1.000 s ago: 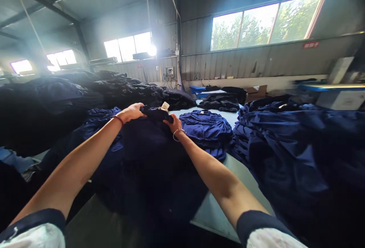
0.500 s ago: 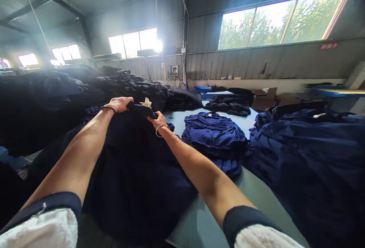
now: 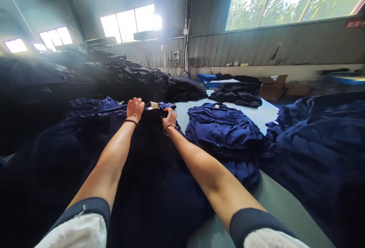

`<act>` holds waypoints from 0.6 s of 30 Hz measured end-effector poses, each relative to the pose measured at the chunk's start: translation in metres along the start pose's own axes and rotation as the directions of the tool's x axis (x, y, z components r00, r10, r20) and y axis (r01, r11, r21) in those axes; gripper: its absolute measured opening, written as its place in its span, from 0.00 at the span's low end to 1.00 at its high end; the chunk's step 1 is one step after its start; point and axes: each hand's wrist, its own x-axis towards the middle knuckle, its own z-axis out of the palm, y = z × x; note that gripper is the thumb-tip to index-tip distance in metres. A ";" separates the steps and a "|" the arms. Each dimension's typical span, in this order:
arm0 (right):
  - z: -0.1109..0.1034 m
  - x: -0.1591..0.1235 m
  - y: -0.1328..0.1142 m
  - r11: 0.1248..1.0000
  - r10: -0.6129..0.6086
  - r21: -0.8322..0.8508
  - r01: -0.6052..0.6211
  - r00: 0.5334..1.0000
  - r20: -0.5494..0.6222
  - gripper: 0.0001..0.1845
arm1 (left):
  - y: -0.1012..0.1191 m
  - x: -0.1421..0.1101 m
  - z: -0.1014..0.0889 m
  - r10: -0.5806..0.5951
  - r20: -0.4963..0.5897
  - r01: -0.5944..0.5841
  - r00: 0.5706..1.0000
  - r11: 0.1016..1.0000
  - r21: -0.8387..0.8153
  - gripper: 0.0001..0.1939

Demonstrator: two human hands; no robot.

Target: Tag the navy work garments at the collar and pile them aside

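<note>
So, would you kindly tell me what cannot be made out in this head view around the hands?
In the head view:
- cream tag: print too small to read
- right hand: fingertips lost in shadow against the dark navy cloth
- red wall sign: cut off by the right edge, unreadable

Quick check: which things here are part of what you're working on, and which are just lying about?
Being handled:
left hand at the dark navy garment
right hand gripping it near its paper tag

Lying about:
folded navy garments
heaped navy garments
black garments
cardboard boxes
</note>
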 end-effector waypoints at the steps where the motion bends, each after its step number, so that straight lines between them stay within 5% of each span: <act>1: 0.004 0.002 0.007 1.000 -0.009 -0.004 0.009 1.000 -0.011 0.19 | 0.005 0.001 0.008 -0.031 -0.008 0.031 0.999 0.999 -0.025 0.18; 7: 0.027 0.009 0.057 0.987 -0.109 -0.108 0.118 0.990 0.087 0.33 | 0.022 0.005 0.062 -0.281 0.054 0.286 0.958 0.953 -0.101 0.19; 12: 0.041 0.012 0.096 0.947 -0.012 -0.303 0.104 0.957 0.290 0.51 | 0.015 -0.005 0.110 -0.242 0.127 0.253 0.962 0.965 -0.073 0.29; 18: 0.051 0.008 0.122 0.911 0.224 -0.404 -0.086 0.925 0.307 0.49 | 0.009 -0.020 0.158 -0.168 0.335 0.198 0.927 0.978 -0.059 0.33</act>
